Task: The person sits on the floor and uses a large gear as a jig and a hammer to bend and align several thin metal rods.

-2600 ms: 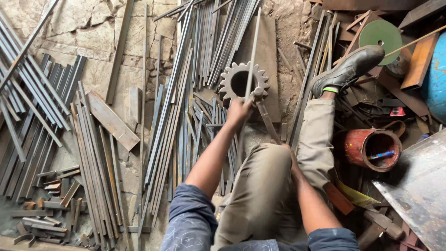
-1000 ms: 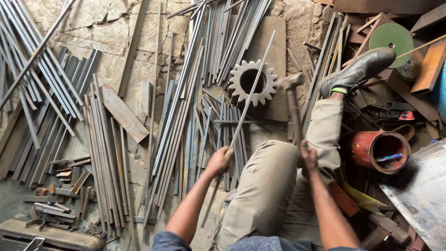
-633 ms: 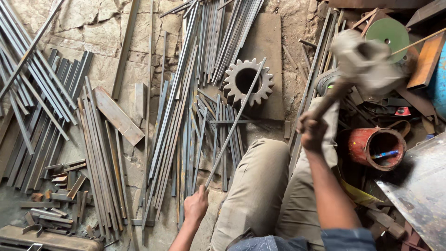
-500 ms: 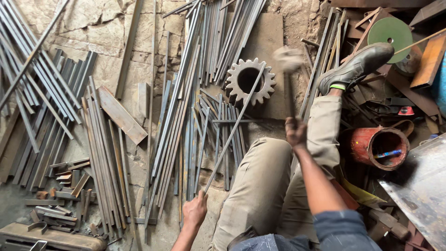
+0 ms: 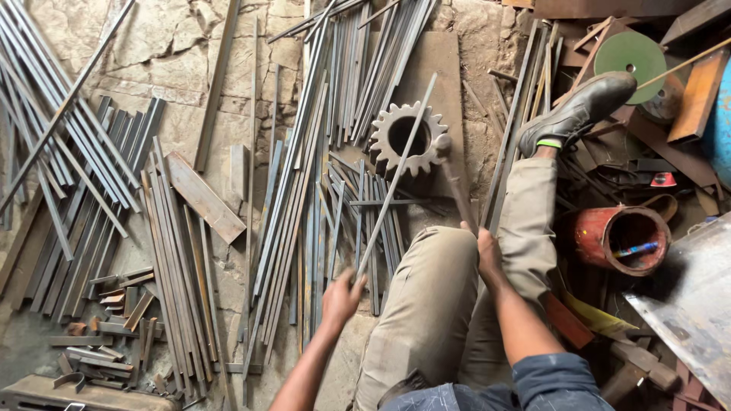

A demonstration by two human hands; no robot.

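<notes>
My left hand grips the near end of a long thin steel rod. The rod slants up and away across a large rusty gear wheel that lies flat on the ground. My right hand is shut on the wooden handle of a hammer. The hammer's head is down on the rod at the gear's right rim. I sit with both legs in khaki trousers stretched out, and my black shoe points up to the right.
Piles of flat steel bars and strips cover the stone floor to the left and ahead. A red cylindrical can lies at right beside a metal sheet. A green disc and scrap pieces crowd the upper right.
The hammer went up in my right hand, then came down onto the rod at the gear. My left hand slid back along the rod and keeps holding it.
</notes>
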